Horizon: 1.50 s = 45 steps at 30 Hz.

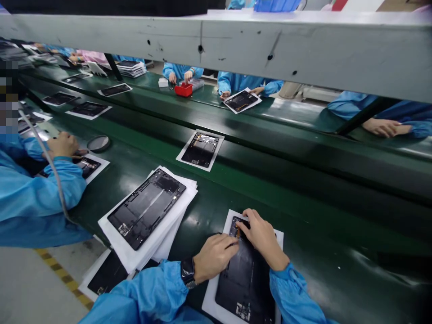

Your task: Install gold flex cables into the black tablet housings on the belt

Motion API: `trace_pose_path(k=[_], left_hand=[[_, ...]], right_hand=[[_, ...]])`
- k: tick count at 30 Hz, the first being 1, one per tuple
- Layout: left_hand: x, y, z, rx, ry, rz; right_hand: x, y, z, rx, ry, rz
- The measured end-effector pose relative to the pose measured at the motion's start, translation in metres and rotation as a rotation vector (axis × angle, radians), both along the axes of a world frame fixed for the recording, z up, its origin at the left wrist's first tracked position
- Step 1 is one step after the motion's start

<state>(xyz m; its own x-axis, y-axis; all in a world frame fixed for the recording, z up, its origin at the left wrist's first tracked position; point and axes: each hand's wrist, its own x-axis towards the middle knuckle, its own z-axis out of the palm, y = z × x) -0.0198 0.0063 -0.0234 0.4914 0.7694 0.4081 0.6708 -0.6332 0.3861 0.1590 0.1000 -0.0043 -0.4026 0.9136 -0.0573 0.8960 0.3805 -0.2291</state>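
Observation:
A black tablet housing lies on a white sheet in front of me. Over its upper left part is my left hand, a watch on the wrist, its fingers curled together beside an orange flex strip; whatever they hold is hidden. My right hand reaches over the housing's top end, thumb and fingers bent towards the same strip and pinching at the top edge. What lies between those fingertips is too small to make out.
Left of me stands a stack of sheets topped by another housing. One more housing lies on the green belt. A co-worker's sleeve is at left. A metal beam crosses above; other people sit opposite.

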Motion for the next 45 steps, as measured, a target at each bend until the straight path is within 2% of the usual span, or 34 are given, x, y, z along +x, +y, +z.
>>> trace_pose_path(k=[6,13,45], left_hand=[[0.000,-0.001,-0.010,0.066,-0.009,-0.046],[0.000,-0.003,-0.010,0.112,0.057,-0.065],[0.001,-0.003,-0.008,0.093,0.127,-0.096]], right_hand=[[0.004,0.000,0.000,-0.021,0.039,0.005],[0.011,0.009,-0.002,-0.132,0.140,-0.008],[0.012,0.009,-0.004,-0.097,0.166,-0.024]])
